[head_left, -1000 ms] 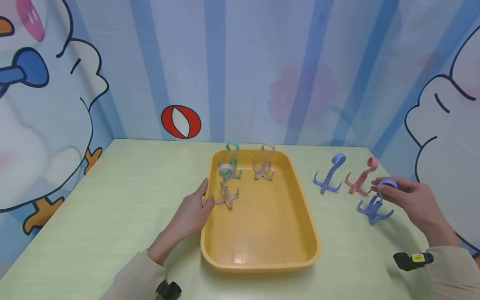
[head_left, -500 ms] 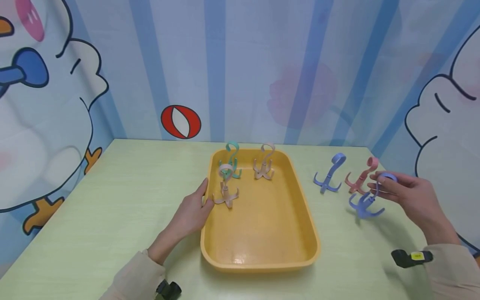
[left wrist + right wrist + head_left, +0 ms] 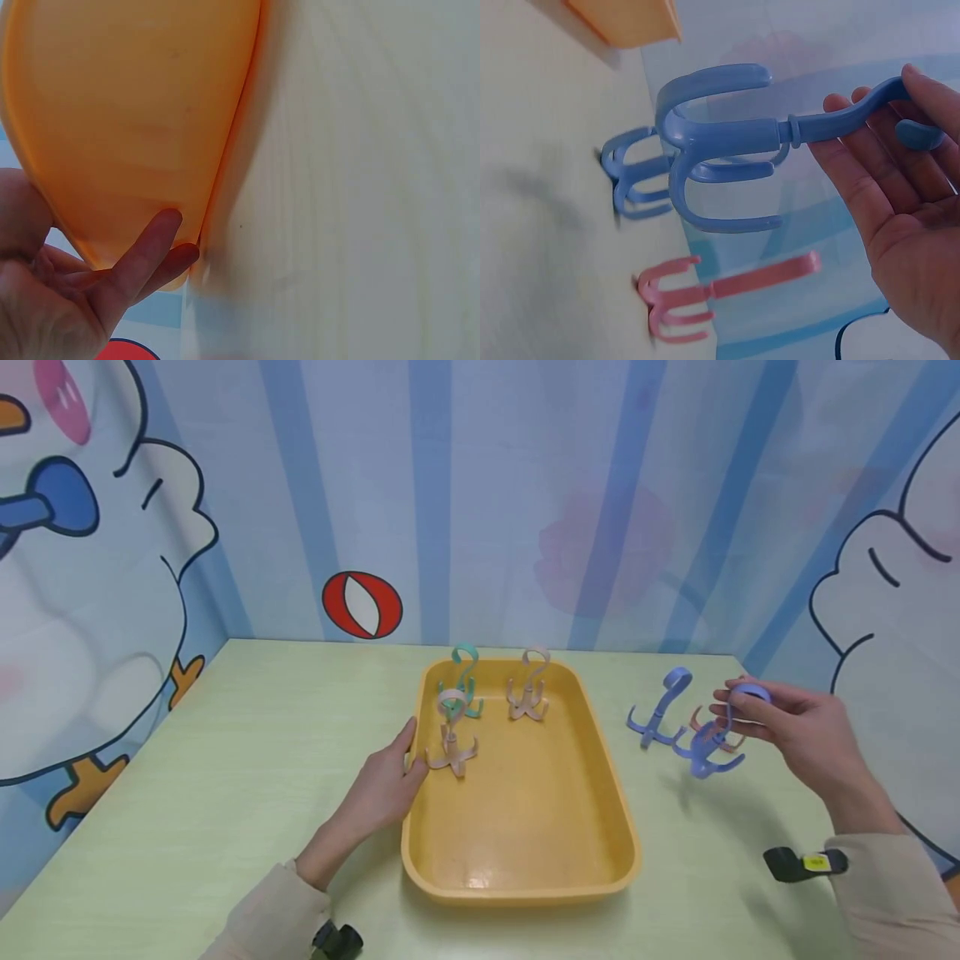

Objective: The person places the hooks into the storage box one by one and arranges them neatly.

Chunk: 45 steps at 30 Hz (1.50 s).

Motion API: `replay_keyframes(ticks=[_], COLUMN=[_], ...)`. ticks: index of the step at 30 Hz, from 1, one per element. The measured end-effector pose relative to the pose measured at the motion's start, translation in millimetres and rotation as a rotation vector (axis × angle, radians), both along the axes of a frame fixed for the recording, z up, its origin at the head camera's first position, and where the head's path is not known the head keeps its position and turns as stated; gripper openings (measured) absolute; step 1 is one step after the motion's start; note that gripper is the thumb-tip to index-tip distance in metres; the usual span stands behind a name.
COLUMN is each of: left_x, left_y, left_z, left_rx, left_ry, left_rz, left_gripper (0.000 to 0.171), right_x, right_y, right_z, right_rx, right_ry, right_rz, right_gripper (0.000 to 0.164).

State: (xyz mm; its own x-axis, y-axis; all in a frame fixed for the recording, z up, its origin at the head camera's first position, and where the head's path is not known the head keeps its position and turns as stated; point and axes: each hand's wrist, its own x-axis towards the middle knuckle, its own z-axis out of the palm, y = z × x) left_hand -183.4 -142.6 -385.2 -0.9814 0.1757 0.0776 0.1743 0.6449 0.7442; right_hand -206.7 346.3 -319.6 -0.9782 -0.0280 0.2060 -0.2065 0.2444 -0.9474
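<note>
My right hand (image 3: pixel 810 739) pinches the curled top of a blue multi-prong swivel hook (image 3: pixel 705 752) between thumb and fingers. In the right wrist view this blue hook (image 3: pixel 724 137) hangs above the table, prongs away from the palm. Behind it stand a second blue hook (image 3: pixel 641 171) and a pink hook (image 3: pixel 761 278), the pink one partly hidden in the head view. My left hand (image 3: pixel 382 785) holds the left side of a yellow tray (image 3: pixel 525 896), thumb at the rim. In the left wrist view its fingers (image 3: pixel 142 255) lie against the tray's outer wall.
Inside the tray stand a green hook (image 3: pixel 466 656) and two pale pink hooks, one at the back (image 3: pixel 528 700) and one near the left wall (image 3: pixel 452 752). The pale green table (image 3: pixel 187 827) ends at a striped blue backdrop (image 3: pixel 495 527).
My right hand has lifted the blue hook off the table and carried it left and away from me, now in front of the pink hook. The left hand and tray have stayed put.
</note>
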Motion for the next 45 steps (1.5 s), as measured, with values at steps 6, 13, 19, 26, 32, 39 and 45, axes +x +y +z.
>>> replay_keyframes(ticks=[6,13,19,26,32,39,45], left_x=[-0.4,-0.9,-0.9,-1.1,-0.8,-0.8,-0.9], left_y=[0,0,0,0,0,0,0], left_z=[0.4,-0.3,-0.9,-0.9,-0.6,-0.8,-1.5], left_rx=[-0.001,0.004,0.005,0.008,0.002,0.005,0.005], left_ry=[0.003,-0.005,-0.008,-0.006,0.003,0.006,0.010], left_rz=[0.000,-0.001,0.001,0.003,0.002,-0.004,-0.004], left_gripper=[0.070,0.070,0.070,0.070,0.070,0.070,0.071], right_x=[-2.9,-5.2,-9.8,-11.6,-12.4,-16.0,-20.1], right_y=[-18,-40,-56,-75,-86,-95,-101], right_z=[11.8,23.5,31.0,38.5,42.2,41.6,39.2], right_rx=[0.142,0.099,0.158,0.174,0.143,0.088,0.022], right_ry=[0.020,0.034,0.030,0.072,0.079,0.091,0.097], right_rz=[0.023,0.081,0.074,0.097,0.143,0.190,0.285], right_gripper=[0.038,0.037,0.039,0.043,0.039,0.037,0.028])
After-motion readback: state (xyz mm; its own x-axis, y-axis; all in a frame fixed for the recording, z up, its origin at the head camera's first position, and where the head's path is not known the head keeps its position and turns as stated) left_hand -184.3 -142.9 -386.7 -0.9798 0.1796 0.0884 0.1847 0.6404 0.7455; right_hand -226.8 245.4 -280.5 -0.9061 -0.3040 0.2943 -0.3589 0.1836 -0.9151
